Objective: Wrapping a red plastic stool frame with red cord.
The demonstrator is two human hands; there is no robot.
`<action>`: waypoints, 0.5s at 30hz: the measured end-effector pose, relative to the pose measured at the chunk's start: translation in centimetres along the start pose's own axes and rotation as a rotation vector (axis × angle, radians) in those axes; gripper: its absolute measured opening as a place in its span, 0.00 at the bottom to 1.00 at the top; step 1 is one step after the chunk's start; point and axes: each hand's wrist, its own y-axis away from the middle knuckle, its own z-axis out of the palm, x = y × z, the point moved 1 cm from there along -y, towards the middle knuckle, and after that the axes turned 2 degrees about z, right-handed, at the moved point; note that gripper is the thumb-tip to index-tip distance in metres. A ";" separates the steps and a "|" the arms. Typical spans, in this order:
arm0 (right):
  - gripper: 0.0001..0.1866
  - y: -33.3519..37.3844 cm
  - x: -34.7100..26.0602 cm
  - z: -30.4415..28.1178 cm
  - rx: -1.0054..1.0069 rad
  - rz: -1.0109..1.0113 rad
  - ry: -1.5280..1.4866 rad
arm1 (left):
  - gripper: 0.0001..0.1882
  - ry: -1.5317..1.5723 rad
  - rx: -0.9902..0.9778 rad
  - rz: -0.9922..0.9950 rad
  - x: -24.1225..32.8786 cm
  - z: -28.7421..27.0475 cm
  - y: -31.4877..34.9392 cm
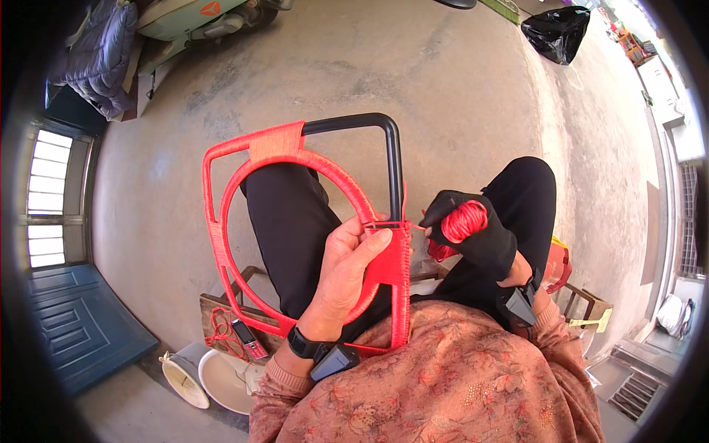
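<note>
A rounded square metal frame (394,166) with a ring inside it leans over my lap. Red cord wraps the ring (233,184) and most of the frame, while black tube shows bare along the top and upper right side. My bare left hand (346,267) grips the wrapped right side, its thumb lying on the flat red band (389,260) that joins ring and frame. In a black glove, my right hand (487,244) holds a bundle of red cord (465,221) just right of the frame. A short stretch of cord (417,227) runs between its fingertips and the frame.
At lower left, a phone (249,340) and loose red cord (224,325) lie on a wooden bench (214,310), near pale buckets (221,380). A scooter (192,18) with a quilted cover (96,63) stands at upper left. A black plastic bag (557,35) sits at upper right.
</note>
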 end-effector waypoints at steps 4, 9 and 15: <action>0.16 -5.3 -6.6 0.8 0.080 -0.029 -0.381 | 0.11 0.003 -0.007 0.015 -0.3 -0.1 -0.3; 0.08 -6.4 -9.0 1.2 0.139 -0.055 -0.379 | 0.12 0.032 -0.003 0.019 -0.4 -0.3 -0.3; 0.10 -5.7 -9.2 0.1 0.093 -0.063 -0.363 | 0.12 0.041 0.011 -0.001 -0.3 -0.5 -0.3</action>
